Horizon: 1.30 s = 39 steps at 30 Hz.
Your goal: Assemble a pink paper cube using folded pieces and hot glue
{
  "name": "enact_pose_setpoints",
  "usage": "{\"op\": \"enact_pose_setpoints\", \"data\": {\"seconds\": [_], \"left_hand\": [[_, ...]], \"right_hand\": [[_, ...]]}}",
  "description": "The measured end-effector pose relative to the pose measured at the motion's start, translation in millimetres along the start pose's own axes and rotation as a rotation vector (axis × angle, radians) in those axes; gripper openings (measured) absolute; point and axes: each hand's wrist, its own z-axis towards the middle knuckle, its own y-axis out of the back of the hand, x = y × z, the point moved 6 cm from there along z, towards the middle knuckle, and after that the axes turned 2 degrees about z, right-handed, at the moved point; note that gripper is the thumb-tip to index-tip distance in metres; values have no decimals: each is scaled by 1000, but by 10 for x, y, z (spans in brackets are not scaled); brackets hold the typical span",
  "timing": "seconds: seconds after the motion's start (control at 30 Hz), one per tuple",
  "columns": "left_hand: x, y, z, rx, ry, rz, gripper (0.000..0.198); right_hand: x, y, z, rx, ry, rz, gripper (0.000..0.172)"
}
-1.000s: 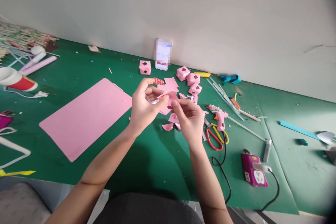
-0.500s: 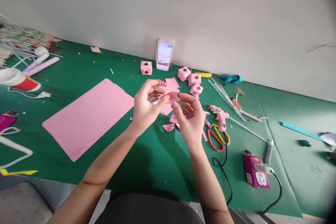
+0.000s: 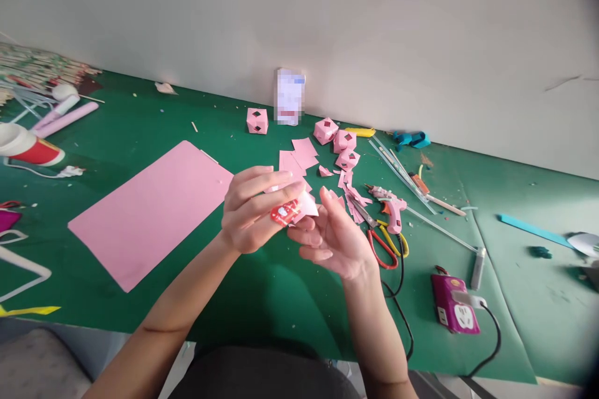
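Observation:
My left hand (image 3: 255, 209) is closed on a small piece of pink paper (image 3: 309, 202), pinching it between the fingers and a thumb that is mostly hidden. A red patterned bandage wraps one of its fingers. My right hand (image 3: 334, 237) is close by on the right, palm turned up, thumb raised apart from the curled fingers. Its fingertips are just under the paper; whether they touch it I cannot tell. Beyond the hands lie several pink paper squares (image 3: 291, 163), partly covered by my left hand. Pink paper scraps (image 3: 345, 179) lie to the right of them.
A large pink sheet (image 3: 152, 215) lies left. Folded pink paper shapes (image 3: 325, 131) and an upright phone (image 3: 289, 96) stand near the wall. Scissors (image 3: 382, 249), a pink glue gun (image 3: 393, 209) and a purple power adapter (image 3: 455, 304) are right. A paper cup (image 3: 32, 144) lies far left.
My left hand has turned over, bringing its back and the bandaged finger toward me, and the paper has come lower. My right hand has rolled palm up, its thumb now away from the paper.

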Motion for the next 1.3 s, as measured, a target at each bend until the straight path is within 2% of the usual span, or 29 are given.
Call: {"op": "enact_pose_setpoints", "data": {"seconds": [0.07,0.17,0.27,0.33,0.37,0.43,0.47,0.5,0.57,0.63,0.73,0.83,0.97,1.13,1.2,1.3], "left_hand": [[-77,11,-13,-26,-99,9,45],[-267,55,-42,-107,-301,22,27],[-351,23,-26,-56,-325,-33,12],[-329,-22,37,-16,-227,-130,15],[-297,-40,84,-17,-147,-186,26],[-146,-56,181,-73,149,-341,60],[-95,-103,222,-30,273,-462,69],[-48,-202,239,107,436,-587,68],[-8,-364,178,389,783,-811,53],[-55,-391,122,542,965,-992,45],[-171,-336,123,616,952,-1160,59],[-209,-304,106,613,963,-1108,69],[-204,-310,104,560,1005,-1036,58],[-187,-244,174,429,902,-891,54],[-198,-221,180,422,885,-857,56],[-191,-210,156,437,936,-864,53]], "right_hand": [[-19,-45,-21,30,-9,24,50],[-7,-61,-60,27,9,33,48],[35,-24,-83,-14,71,-31,44],[91,18,-84,-49,164,-96,43],[129,42,-84,-69,224,-127,43],[209,91,-93,-107,346,-196,45],[248,115,-104,-126,403,-239,45],[286,136,-122,-145,458,-289,46],[354,165,-180,-188,564,-407,46],[409,170,-259,-234,668,-538,45],[452,128,-356,-280,771,-727,41],[459,81,-363,-276,770,-822,39],[467,71,-298,-244,710,-804,35],[496,86,-261,-214,760,-728,21],[501,104,-250,-208,774,-700,18],[503,119,-236,-182,771,-685,20]]}}
